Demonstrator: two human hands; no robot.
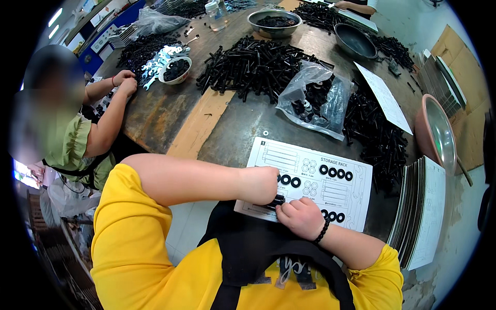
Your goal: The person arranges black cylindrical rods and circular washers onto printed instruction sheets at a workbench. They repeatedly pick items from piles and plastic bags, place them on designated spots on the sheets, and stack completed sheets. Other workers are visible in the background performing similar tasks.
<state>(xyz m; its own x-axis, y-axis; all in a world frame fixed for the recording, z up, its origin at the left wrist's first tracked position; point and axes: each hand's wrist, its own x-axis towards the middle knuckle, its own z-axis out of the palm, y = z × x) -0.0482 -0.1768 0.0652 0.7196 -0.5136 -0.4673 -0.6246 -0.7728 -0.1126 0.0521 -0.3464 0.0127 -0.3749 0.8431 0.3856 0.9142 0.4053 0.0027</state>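
Observation:
A white printed card (336,160) lies at the table's near edge, with outlines of bolts, nuts and a wrench on it. Rows of black ring-shaped nuts (336,173) sit on the card at its upper right, lower right and middle. My left hand (260,185) is closed in a fist over the card's left part; whatever it holds is hidden. Short black bolts (277,200) show just below it. My right hand (302,216), a black bead bracelet at its wrist, has its fingers curled against the ends of these bolts.
Beyond the card are a pile of black bolts (253,64), a clear plastic bag (315,101) of black parts and another bolt pile (380,150). Stacked cards (421,212) and a pink-rimmed basin (436,129) stand right. At left, a co-worker's hands (125,82) are near wrenches (160,62) and a bowl (175,72).

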